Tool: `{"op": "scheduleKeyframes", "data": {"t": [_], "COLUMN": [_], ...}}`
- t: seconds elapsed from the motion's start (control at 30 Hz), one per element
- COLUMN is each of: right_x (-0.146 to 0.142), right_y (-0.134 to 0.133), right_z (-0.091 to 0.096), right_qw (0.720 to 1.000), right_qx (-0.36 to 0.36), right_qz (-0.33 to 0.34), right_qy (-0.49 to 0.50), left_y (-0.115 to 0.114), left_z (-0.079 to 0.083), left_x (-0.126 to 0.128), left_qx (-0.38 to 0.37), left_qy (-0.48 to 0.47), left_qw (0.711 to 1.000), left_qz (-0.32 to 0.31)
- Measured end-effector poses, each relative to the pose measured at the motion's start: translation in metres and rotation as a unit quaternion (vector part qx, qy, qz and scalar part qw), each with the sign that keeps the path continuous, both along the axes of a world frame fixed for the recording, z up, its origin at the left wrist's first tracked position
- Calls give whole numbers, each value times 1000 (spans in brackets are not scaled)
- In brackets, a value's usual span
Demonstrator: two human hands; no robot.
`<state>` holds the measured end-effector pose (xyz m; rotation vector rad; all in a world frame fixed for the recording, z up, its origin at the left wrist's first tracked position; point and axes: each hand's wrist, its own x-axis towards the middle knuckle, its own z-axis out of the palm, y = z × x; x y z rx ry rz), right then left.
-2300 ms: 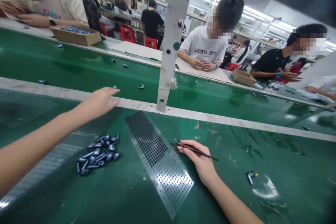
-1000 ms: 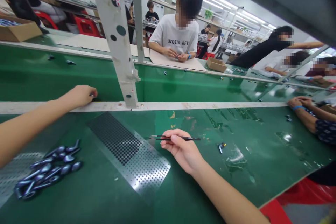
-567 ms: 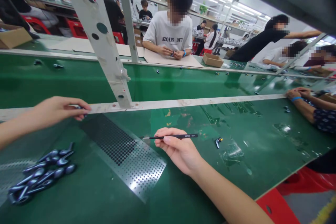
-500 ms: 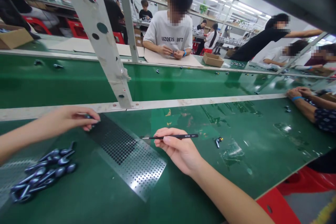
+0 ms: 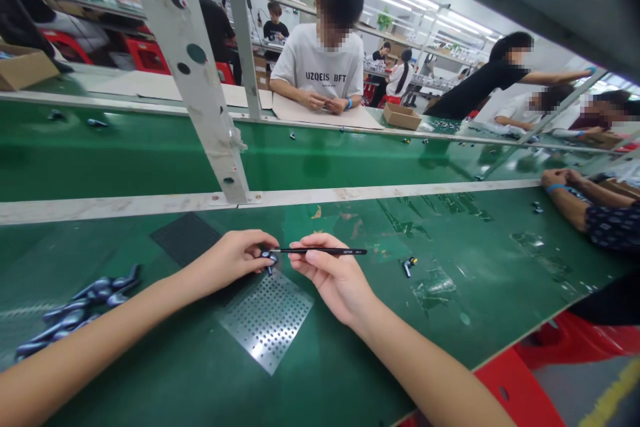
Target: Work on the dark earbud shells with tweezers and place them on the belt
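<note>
1. The left hand [image 5: 233,258], at lower centre of the frame, pinches a small dark part [image 5: 269,259] between thumb and fingertips.
2. The right hand [image 5: 334,275], just to its right, pinches black tweezers [image 5: 320,251] between thumb and fingers; their tips reach that part.
3. Below the hands lies a perforated metal sheet [image 5: 267,323] on the green tabletop [image 5: 320,373].
4. A pile of dark blue parts [image 5: 85,300] lies at lower left, partly behind the left forearm.
5. A small part with a yellow tip [image 5: 409,266] lies alone right of the hands.
6. At the right edge, a co-worker's hands [image 5: 557,179] rest on the tabletop, apart from the person's own.
</note>
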<state>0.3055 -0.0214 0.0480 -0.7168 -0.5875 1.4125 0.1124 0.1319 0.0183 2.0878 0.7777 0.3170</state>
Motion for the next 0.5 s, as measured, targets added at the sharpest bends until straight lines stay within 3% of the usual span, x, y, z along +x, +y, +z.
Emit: {"op": "scheduleKeyframes", "data": {"t": [0.23,0.5], "right_x": [1,0], "right_y": [2,5], "right_z": [-1,-14], "right_qw": [1000,999], "right_qx": [-15,-27], "right_qz": [-6,-5], "right_qy": [14,28], "left_y": [-8,-54], "left_z": [4,29], "left_x": [-20,-37], "left_qx": [-6,-30], "left_qy": [-43,-118], "left_qw": [996,976], "left_qz": [80,180]}}
